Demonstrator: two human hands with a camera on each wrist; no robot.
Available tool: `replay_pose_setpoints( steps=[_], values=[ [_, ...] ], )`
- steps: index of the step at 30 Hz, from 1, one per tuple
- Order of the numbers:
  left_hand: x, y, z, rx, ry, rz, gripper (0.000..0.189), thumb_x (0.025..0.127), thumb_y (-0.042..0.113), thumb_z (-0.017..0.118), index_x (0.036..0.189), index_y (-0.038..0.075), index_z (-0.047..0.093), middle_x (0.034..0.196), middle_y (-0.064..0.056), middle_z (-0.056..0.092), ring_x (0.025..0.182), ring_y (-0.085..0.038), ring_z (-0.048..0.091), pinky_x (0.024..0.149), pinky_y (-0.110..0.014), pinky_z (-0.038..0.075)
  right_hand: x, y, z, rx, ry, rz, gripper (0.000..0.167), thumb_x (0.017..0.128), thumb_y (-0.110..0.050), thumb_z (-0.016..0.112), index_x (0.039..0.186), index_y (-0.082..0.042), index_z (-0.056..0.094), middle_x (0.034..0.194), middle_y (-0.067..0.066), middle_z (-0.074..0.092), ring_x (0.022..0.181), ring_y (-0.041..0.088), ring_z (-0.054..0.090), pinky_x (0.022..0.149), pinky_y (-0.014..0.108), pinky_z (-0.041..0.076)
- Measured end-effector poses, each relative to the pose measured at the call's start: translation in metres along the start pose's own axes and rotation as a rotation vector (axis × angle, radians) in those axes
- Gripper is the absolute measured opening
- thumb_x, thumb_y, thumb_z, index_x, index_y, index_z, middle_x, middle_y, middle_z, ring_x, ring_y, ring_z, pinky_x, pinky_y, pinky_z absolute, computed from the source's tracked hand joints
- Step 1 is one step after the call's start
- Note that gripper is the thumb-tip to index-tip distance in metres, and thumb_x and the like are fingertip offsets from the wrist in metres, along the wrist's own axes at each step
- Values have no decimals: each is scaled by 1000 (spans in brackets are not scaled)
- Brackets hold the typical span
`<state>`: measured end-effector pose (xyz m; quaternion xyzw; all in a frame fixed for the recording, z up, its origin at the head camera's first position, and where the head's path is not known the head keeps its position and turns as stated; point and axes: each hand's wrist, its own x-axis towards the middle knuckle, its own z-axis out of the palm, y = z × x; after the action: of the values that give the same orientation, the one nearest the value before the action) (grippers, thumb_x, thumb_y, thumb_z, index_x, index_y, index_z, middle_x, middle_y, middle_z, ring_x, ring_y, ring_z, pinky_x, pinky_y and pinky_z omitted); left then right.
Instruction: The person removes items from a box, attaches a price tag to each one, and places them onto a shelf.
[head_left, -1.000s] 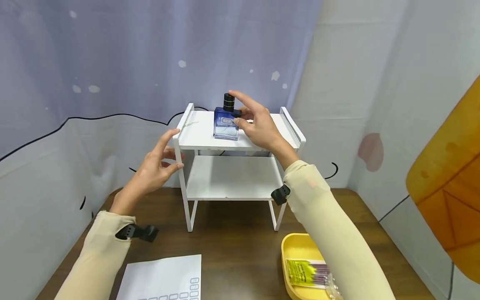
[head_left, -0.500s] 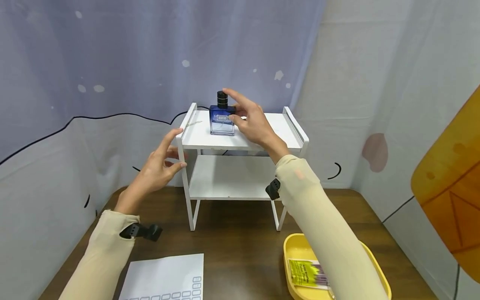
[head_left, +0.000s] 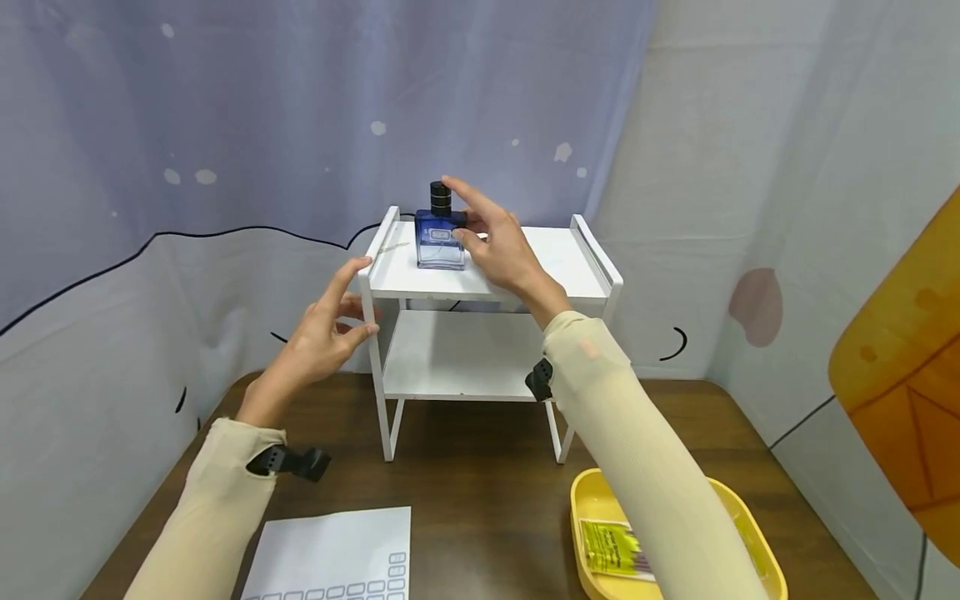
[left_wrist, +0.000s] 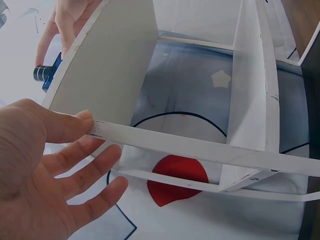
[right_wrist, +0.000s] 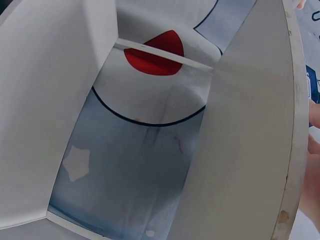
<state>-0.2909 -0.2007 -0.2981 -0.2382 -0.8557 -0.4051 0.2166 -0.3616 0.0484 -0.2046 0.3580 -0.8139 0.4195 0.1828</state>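
Observation:
A blue glass perfume bottle (head_left: 439, 240) with a black cap stands upright at the left part of the top board of a white two-tier shelf (head_left: 457, 354). My right hand (head_left: 498, 242) holds it from the right, thumb on the front of the glass and index finger on the cap. In the left wrist view, the bottle (left_wrist: 49, 72) shows beyond the board's edge. My left hand (head_left: 322, 333) grips the shelf's front left post, with its index finger at the top corner. The right wrist view shows mostly the shelf's underside, with part of the right hand (right_wrist: 312, 165) at the edge.
A yellow tray (head_left: 581, 533) with a green and purple packet (head_left: 611, 548) sits at the front right, partly behind the right sleeve. A white sheet of paper (head_left: 337, 550) lies at the front left of the brown table (head_left: 480, 467). A patterned curtain (head_left: 300, 108) hangs behind.
My right hand has moved the perfume bottle left and slightly back on the top board. My left hand keeps its place on the post, and the whole view has shifted a little.

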Motion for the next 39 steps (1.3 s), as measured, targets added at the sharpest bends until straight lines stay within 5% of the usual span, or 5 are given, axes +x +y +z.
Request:
replay_pose_setpoints(
  steps=[11,18,25,31,39],
  values=[
    [2,-1,2,19,9,9,84,89,-9,66,154,21,23,90,-17,69,84,-21,65,73,-41,54,-1,-1,1,-15,-7,51,65,99,-4,57,154,-33,37,158,3,42,122,26,63,102,34,49],
    [4,-3,4,3,9,21,83,89,-9,66,154,20,23,90,-19,69,82,-19,65,72,-41,54,-2,-1,-4,15,-12,67,71,98,-3,59,157,-32,31,148,18,52,128,29,60,106,32,48],
    [5,-4,1,18,9,12,84,88,-9,67,153,20,23,88,-19,69,80,-21,64,71,-37,55,-10,-13,-16,30,-36,64,77,100,-14,59,160,-34,16,166,2,25,143,24,45,109,30,44],
    [6,-3,-2,6,-1,7,83,89,-8,66,153,21,23,91,-24,69,86,-36,68,73,-45,55,-40,-35,-37,67,-24,34,74,99,-19,61,159,-30,19,158,9,40,140,21,48,109,33,46],
    [9,-4,-6,31,-7,16,85,87,-10,67,153,20,23,89,-25,68,86,-38,68,74,-51,56,-118,-26,-67,159,-5,39,68,98,-5,59,157,-18,28,136,21,57,128,28,56,103,36,50]
  ],
)
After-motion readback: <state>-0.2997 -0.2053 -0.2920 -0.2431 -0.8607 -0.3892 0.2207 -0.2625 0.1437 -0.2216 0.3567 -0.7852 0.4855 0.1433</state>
